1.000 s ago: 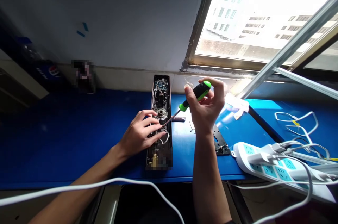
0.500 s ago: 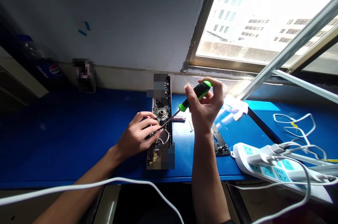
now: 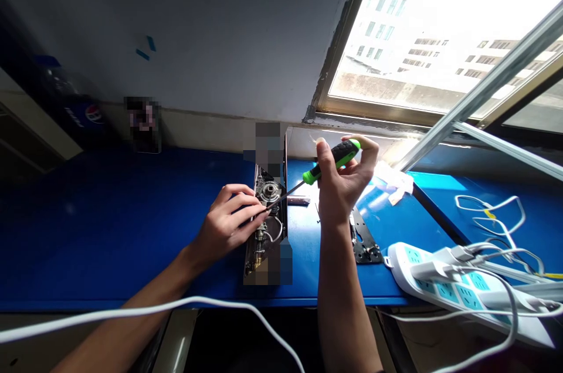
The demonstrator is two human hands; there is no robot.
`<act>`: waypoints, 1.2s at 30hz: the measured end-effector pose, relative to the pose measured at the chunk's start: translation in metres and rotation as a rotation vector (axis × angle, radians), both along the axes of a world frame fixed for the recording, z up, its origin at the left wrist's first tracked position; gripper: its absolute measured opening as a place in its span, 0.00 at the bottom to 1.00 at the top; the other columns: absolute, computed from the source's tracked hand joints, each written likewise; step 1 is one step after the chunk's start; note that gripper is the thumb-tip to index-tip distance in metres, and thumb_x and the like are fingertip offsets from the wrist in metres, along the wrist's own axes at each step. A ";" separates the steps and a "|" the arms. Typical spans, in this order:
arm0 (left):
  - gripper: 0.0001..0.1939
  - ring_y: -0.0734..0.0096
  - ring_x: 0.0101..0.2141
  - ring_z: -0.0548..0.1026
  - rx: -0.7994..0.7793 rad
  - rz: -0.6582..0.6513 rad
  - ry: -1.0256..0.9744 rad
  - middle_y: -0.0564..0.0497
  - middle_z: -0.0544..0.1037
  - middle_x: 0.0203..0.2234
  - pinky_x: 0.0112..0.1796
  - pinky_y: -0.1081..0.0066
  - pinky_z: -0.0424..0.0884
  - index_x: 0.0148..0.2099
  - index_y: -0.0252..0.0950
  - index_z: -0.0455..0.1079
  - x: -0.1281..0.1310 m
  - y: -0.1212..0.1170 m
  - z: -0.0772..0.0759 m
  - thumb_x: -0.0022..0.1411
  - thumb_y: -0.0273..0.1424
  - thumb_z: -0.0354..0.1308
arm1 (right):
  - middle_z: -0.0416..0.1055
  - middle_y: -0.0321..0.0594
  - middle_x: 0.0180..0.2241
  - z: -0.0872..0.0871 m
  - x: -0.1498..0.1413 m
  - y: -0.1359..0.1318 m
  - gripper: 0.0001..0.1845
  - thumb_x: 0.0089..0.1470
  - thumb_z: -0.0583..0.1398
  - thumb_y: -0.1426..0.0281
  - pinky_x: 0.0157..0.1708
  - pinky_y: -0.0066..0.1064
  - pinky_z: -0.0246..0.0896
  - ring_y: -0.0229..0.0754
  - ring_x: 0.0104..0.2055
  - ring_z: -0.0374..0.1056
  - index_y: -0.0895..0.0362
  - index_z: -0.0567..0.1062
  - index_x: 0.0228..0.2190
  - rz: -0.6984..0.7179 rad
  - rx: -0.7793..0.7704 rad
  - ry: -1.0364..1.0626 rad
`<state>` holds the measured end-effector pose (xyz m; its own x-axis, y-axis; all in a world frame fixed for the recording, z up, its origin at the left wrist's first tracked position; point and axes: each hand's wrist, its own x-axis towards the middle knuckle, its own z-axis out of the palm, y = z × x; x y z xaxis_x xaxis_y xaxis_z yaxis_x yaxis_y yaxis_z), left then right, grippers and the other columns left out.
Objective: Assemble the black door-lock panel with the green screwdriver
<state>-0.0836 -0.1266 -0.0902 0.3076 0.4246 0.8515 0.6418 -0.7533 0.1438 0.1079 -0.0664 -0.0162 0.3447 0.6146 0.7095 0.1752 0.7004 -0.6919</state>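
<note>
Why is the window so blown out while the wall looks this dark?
In the head view, daylight overexposes the window, bleaching the buildings; the wall sits in shadow; glare streaks the blue bench beside the right hand; pixelated blocks hide parts of the opened device.

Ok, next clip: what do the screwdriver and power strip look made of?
The screwdriver has a glossy, moulded green-and-black handle, probably plastic, and a thin dark shaft, likely steel. The power strip has a smooth moulded white casing, likely plastic.

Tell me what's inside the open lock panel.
Inside the lock panel are a round metal hub, white wires and brass parts. The left hand covers its left side; pixelation hides both ends.
</note>
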 end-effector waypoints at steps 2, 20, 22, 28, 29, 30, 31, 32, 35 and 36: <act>0.09 0.59 0.46 0.74 -0.009 0.024 -0.010 0.49 0.82 0.37 0.47 0.58 0.76 0.45 0.37 0.77 0.000 0.000 0.000 0.63 0.23 0.68 | 0.64 0.29 0.27 0.000 -0.002 0.000 0.18 0.61 0.65 0.62 0.18 0.26 0.68 0.35 0.23 0.70 0.46 0.62 0.46 0.020 -0.030 0.011; 0.11 0.52 0.55 0.70 -0.245 0.075 0.021 0.44 0.79 0.46 0.54 0.50 0.74 0.48 0.36 0.78 -0.011 0.007 -0.007 0.65 0.33 0.68 | 0.78 0.40 0.48 0.000 -0.011 -0.011 0.37 0.63 0.62 0.72 0.47 0.41 0.81 0.43 0.43 0.79 0.44 0.56 0.68 0.494 0.044 -0.469; 0.10 0.52 0.55 0.70 -0.248 0.082 0.032 0.44 0.79 0.46 0.54 0.50 0.74 0.47 0.36 0.78 -0.012 0.006 -0.006 0.65 0.33 0.67 | 0.78 0.40 0.47 -0.001 -0.011 -0.011 0.37 0.63 0.62 0.73 0.46 0.40 0.81 0.43 0.42 0.79 0.45 0.57 0.68 0.514 0.066 -0.472; 0.08 0.50 0.55 0.69 -0.268 0.100 0.061 0.42 0.78 0.47 0.54 0.51 0.73 0.45 0.35 0.78 -0.011 0.005 -0.004 0.65 0.32 0.66 | 0.75 0.37 0.58 -0.004 -0.014 -0.010 0.35 0.61 0.64 0.73 0.47 0.37 0.80 0.40 0.42 0.78 0.42 0.63 0.66 0.487 0.126 -0.605; 0.07 0.49 0.55 0.69 -0.272 0.106 0.060 0.42 0.78 0.47 0.54 0.51 0.74 0.44 0.35 0.78 -0.011 0.005 -0.003 0.65 0.32 0.65 | 0.74 0.37 0.60 -0.004 -0.016 -0.010 0.34 0.61 0.65 0.71 0.47 0.37 0.79 0.41 0.44 0.78 0.42 0.65 0.65 0.452 0.152 -0.628; 0.07 0.49 0.55 0.69 -0.273 0.111 0.054 0.41 0.78 0.47 0.53 0.51 0.74 0.44 0.35 0.78 -0.011 0.004 -0.002 0.65 0.31 0.64 | 0.73 0.38 0.61 -0.003 -0.017 -0.010 0.33 0.61 0.66 0.69 0.48 0.37 0.78 0.43 0.48 0.77 0.42 0.66 0.65 0.423 0.173 -0.642; 0.06 0.50 0.54 0.69 -0.272 0.111 0.046 0.41 0.77 0.47 0.53 0.51 0.74 0.44 0.35 0.78 -0.011 0.004 -0.002 0.65 0.29 0.63 | 0.72 0.38 0.63 -0.002 -0.018 -0.010 0.33 0.61 0.67 0.68 0.50 0.37 0.78 0.45 0.52 0.76 0.43 0.67 0.64 0.407 0.183 -0.648; 0.07 0.51 0.54 0.70 -0.270 0.109 0.035 0.42 0.77 0.47 0.53 0.52 0.74 0.45 0.35 0.78 -0.011 0.003 -0.001 0.65 0.27 0.61 | 0.70 0.39 0.64 -0.001 -0.019 -0.010 0.32 0.62 0.65 0.68 0.51 0.37 0.77 0.46 0.56 0.74 0.43 0.67 0.65 0.414 0.184 -0.644; 0.12 0.55 0.52 0.71 -0.269 0.104 -0.003 0.44 0.78 0.45 0.54 0.54 0.73 0.48 0.35 0.77 -0.011 0.004 -0.001 0.66 0.22 0.56 | 0.69 0.41 0.65 0.003 -0.020 -0.012 0.27 0.69 0.57 0.70 0.54 0.38 0.75 0.46 0.62 0.70 0.46 0.65 0.66 0.521 0.162 -0.569; 0.13 0.56 0.51 0.71 -0.273 0.109 -0.013 0.44 0.78 0.45 0.53 0.55 0.73 0.49 0.35 0.77 -0.011 0.004 -0.001 0.66 0.21 0.54 | 0.71 0.41 0.63 0.004 -0.020 -0.013 0.25 0.70 0.55 0.71 0.53 0.37 0.76 0.45 0.61 0.71 0.47 0.66 0.65 0.547 0.159 -0.536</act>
<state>-0.0945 -0.1222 -0.0913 0.2370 0.6683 0.7051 0.7137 -0.6122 0.3404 0.0877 -0.0793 -0.0117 -0.3930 0.4755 0.7871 0.0585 0.8671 -0.4947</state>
